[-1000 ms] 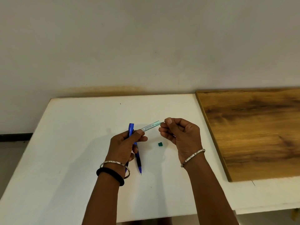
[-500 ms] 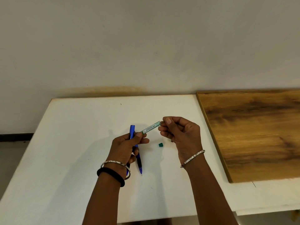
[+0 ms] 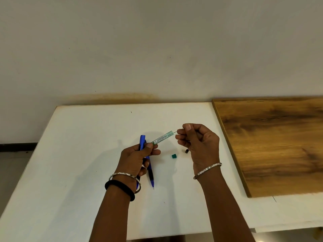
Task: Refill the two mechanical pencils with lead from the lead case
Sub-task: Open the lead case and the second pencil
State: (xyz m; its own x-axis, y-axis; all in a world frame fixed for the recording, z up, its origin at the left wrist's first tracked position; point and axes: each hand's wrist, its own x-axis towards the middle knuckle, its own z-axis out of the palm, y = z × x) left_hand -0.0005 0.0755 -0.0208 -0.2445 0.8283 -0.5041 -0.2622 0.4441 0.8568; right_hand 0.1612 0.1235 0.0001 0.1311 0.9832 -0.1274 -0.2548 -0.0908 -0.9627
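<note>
My left hand (image 3: 138, 158) grips a blue mechanical pencil (image 3: 142, 142) and pinches the lower end of the clear green lead case (image 3: 162, 137), which slants up to the right. A second blue pencil (image 3: 151, 175) lies on the white table (image 3: 78, 154) just under that hand. My right hand (image 3: 199, 144) pinches a thin lead (image 3: 175, 131) that sticks out of the case's open end. The green case cap (image 3: 173, 156) and a small black pencil cap (image 3: 187, 151) lie on the table between my hands.
A brown wooden board (image 3: 272, 140) covers the table's right part, its left edge close to my right wrist. A plain wall rises behind the table. The table's left edge drops to the floor (image 3: 10, 165).
My right hand has moved slightly right, away from the case mouth, and a short length of lead now shows between case and fingers. The small black cap has come into view.
</note>
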